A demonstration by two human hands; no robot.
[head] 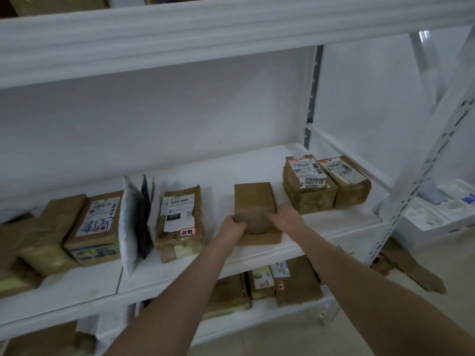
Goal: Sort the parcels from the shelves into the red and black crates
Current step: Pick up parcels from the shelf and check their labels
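A plain brown cardboard parcel (pixel 253 199) lies flat on the white shelf board (pixel 221 173), with no label showing on top. It seems to rest on another flat brown piece (pixel 259 238) below it. My left hand (pixel 232 227) grips its near left edge and my right hand (pixel 286 218) grips its near right edge. Motion blur hides the parcel's near end between the hands. No red or black crate is in view.
Labelled brown parcels (pixel 180 222) and grey mailer bags (pixel 136 222) stand to the left; two taped boxes (pixel 311 186) sit to the right. More parcels (pixel 295 281) lie on the lower shelf. A white upright post (pixel 421 160) and white trays (pixel 442 204) are on the right.
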